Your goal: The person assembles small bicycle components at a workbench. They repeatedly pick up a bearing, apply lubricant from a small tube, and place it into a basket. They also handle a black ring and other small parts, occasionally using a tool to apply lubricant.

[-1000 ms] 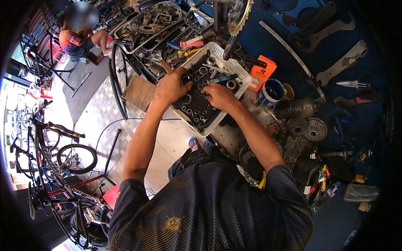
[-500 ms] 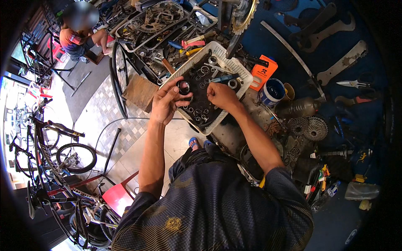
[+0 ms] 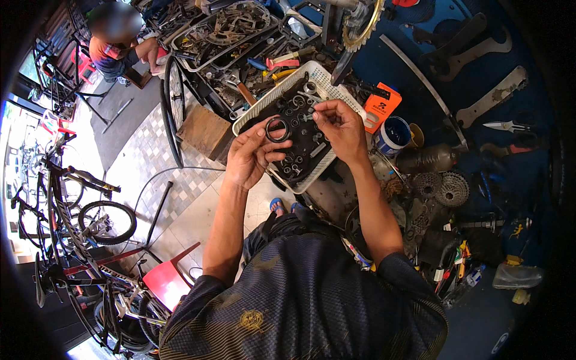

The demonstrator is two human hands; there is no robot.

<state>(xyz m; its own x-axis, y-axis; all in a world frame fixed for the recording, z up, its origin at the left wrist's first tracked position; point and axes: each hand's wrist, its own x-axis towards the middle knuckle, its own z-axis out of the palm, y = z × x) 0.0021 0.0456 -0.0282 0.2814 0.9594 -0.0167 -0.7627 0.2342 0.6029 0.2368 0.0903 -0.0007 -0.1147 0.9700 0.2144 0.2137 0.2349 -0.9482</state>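
Across the upper middle of the frame, leans over a white basket (image 3: 327,77) with small metal parts (image 3: 318,149) strewn on its dark bottom. Has a dark crank arm (image 3: 344,67) hiding a bit of the basket's upper-right rim, with an orange box (image 3: 383,108) and a blue-and-white tub (image 3: 392,135) farther right. Has a wooden block (image 3: 205,137) left of the basket, and a red chair (image 3: 167,285) at lower left. Clamps a dark ring (image 3: 277,140) between thumb and fingers of the left hand (image 3: 250,153), over the basket's left side. Holds thumb and forefinger of the right hand (image 3: 342,129) close together above the parts, perhaps on something too small to tell. Shows the ring at the left fingertips, near the right ones and left of them.
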